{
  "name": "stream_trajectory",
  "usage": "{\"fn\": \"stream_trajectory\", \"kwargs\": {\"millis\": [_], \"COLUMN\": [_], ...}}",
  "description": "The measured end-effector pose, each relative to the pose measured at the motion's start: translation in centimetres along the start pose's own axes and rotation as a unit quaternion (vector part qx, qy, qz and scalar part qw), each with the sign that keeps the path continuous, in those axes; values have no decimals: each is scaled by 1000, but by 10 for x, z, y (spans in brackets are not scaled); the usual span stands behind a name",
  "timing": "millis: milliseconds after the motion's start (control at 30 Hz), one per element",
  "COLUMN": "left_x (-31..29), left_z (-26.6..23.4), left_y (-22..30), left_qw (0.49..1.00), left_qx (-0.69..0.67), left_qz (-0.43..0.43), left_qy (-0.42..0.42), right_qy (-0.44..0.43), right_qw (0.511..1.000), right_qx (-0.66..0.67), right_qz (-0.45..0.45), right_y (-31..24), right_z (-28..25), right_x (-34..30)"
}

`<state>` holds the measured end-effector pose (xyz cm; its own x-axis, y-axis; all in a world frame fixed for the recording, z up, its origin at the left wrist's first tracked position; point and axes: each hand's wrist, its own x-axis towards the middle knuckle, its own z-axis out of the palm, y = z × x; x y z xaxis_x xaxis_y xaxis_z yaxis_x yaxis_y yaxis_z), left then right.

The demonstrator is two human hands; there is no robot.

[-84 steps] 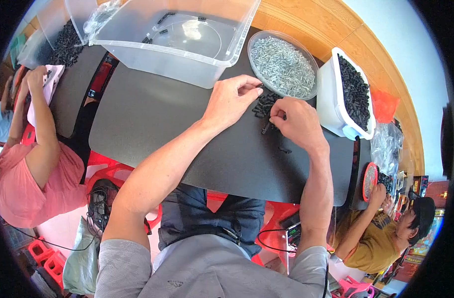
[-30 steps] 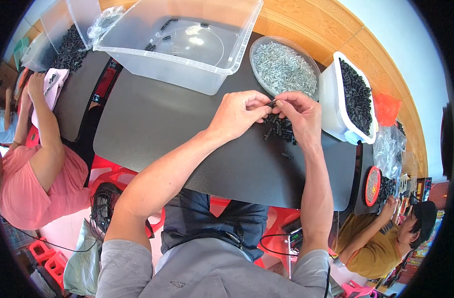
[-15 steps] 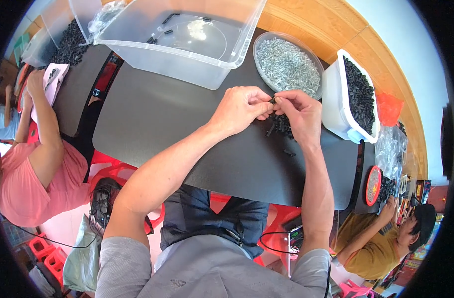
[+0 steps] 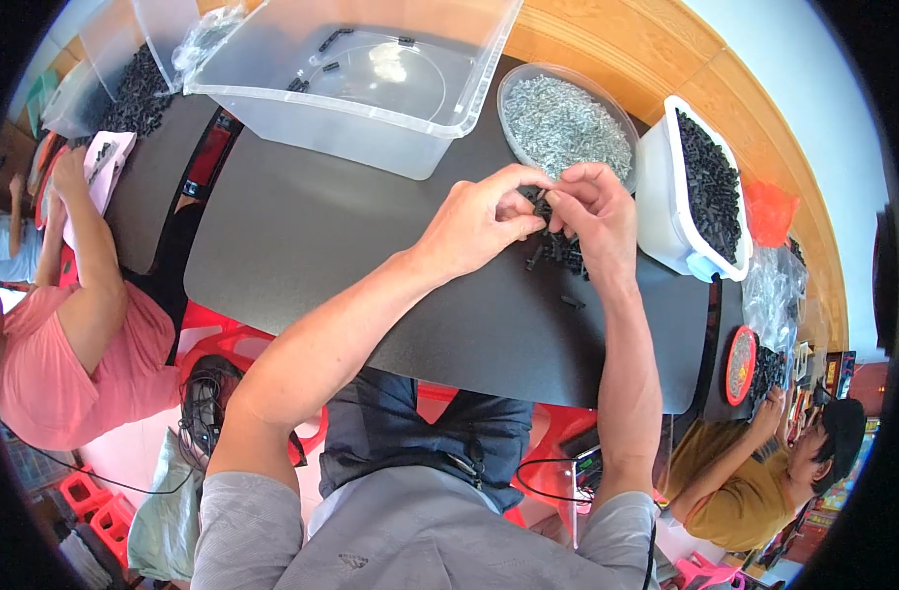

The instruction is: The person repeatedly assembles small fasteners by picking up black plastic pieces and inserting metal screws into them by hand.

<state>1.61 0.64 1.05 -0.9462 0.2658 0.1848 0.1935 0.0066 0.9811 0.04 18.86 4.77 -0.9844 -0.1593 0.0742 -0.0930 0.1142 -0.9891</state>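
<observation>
My left hand [image 4: 477, 218] is above the table, its thumb and index finger spread apart and its other fingers curled. Its index fingertip meets my right hand [image 4: 599, 218], whose thumb and fingers are pinched together. Whatever the right hand grips is too small and too hidden to name. Just below and between the hands lies a pile of small black plastic parts [image 4: 564, 254], partly covered by the fingers. One loose black part [image 4: 572, 302] lies nearer to me. Beyond the hands stands a round clear tub [image 4: 504, 116] full of small, shiny, clear or silvery pieces.
A large translucent bin [image 4: 341, 133] with a few black parts stands at the back left. To the right is a white box [image 4: 656, 216] heaped with black parts, beside a red plastic bag [image 4: 772, 213]. People work at tables on both sides.
My left thumb has parted from the index finger, where both hands were pinched together around a small dark part. The right hand stays almost in place.
</observation>
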Motion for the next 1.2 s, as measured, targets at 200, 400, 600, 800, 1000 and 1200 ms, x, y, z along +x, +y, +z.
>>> {"fn": "stream_trajectory", "kwargs": {"millis": [200, 400, 600, 800, 1000, 1200], "left_x": [-3, -1, 0, 2, 1, -1], "left_z": [-1, -2, -2, -1, -2, -3], "left_y": [-1, 0, -3, 1, -3, -2], "left_qw": [999, 988, 982, 974, 977, 971], "left_qx": [15, 100, 117, 133, 137, 149], "left_qz": [48, 108, 136, 156, 143, 164], "left_qy": [8, 39, 60, 99, 74, 89], "right_qy": [-73, -126, -126, -99, -121, -143], "right_qw": [994, 983, 980, 983, 980, 978], "right_qx": [58, 55, 83, 99, 90, 76], "right_qz": [63, 125, 128, 117, 131, 130], "right_y": [3, 3, 5, 9, 6, 3], "right_z": [-7, -13, -10, -5, -6, -5], "right_x": [2, 1, 1, 1, 1, 0]}}
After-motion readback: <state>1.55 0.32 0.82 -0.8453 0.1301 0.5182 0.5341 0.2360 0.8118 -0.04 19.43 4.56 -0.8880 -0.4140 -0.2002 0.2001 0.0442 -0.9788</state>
